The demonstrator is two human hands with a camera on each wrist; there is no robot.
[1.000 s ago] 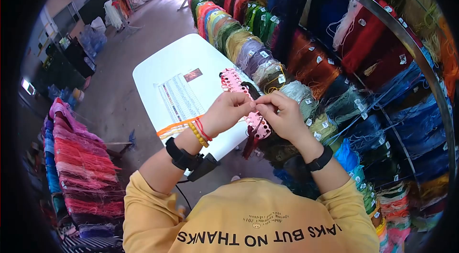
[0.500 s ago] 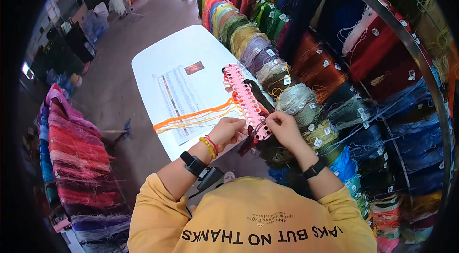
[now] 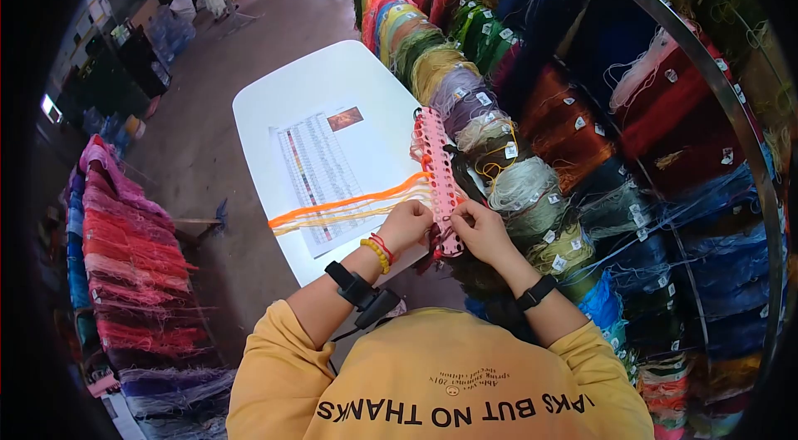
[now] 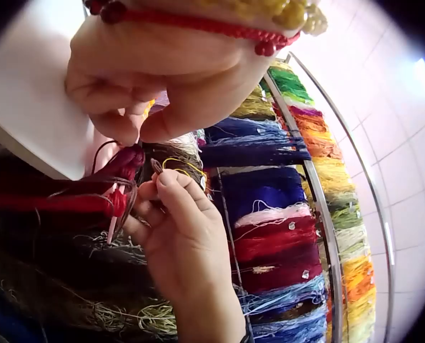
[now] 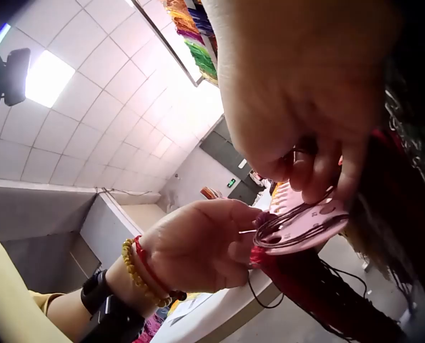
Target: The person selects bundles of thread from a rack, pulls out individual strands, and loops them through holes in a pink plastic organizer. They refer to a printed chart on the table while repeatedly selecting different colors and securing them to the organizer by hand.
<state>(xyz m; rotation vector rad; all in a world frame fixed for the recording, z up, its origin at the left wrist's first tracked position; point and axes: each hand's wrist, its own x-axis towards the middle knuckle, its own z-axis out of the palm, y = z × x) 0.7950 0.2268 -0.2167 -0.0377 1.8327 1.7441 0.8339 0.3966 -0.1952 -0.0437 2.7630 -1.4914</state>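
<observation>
A long pink card with punched holes lies along the table's right edge, skeins of thread looped through it. At its near end, strands of dark brown thread wrap around the card. My left hand is on the card's left side, its thumb and fingertips pinching dark thread beside a dark red skein. On the other side, my right hand pinches a small loop of brown thread between thumb and forefinger. Orange and yellow threads run left from the card across the table.
Under the orange threads, a printed chart with a small picture lies on the white table. Racks of tagged thread skeins crowd close on the right, with a curved metal rail. Another rack of pink and red skeins stands at left.
The two hands were together above the card; they have moved apart and down to either side of its near end. The card and orange threads now show more fully.
</observation>
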